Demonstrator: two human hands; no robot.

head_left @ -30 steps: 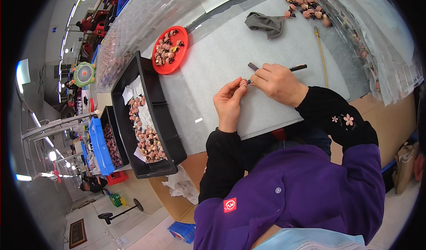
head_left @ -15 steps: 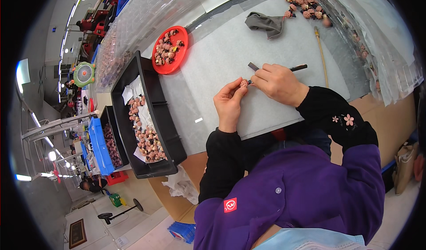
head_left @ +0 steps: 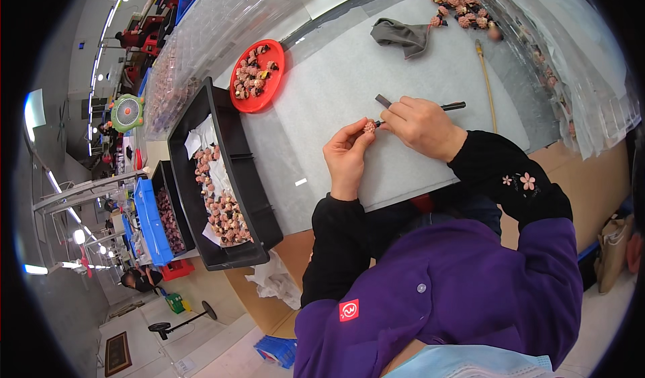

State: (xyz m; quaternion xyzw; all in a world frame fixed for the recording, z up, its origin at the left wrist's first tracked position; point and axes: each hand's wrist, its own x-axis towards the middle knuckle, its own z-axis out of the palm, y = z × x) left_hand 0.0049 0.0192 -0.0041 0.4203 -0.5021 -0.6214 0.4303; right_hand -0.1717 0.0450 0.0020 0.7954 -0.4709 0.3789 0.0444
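Note:
My left hand [head_left: 345, 163] pinches a small pink knobbly piece [head_left: 369, 127] with a dark part, between thumb and fingertips. Close against its right side, my right hand [head_left: 426, 129] is closed round a thin black pen-like tool [head_left: 455, 105]. The tool's back end sticks out to the right, and its tip points at the piece; whether it touches cannot be made out. A flat dark grey strip [head_left: 382, 101] juts from the same hand, up and to the left. Both hands are just above the pale sheet [head_left: 322, 123] on the table.
A black crate [head_left: 262, 203] of pink pieces stands left, with a red plate [head_left: 279, 76] of more beyond it. A grey cloth [head_left: 406, 37], a pile of pink pieces [head_left: 462, 5] and a thin yellowish stick [head_left: 486, 82] lie farther back. Clear plastic trays [head_left: 222, 29] line the far left.
My right hand and the black tool have shifted very slightly. The left hand keeps its pinch on the pink piece in the same place.

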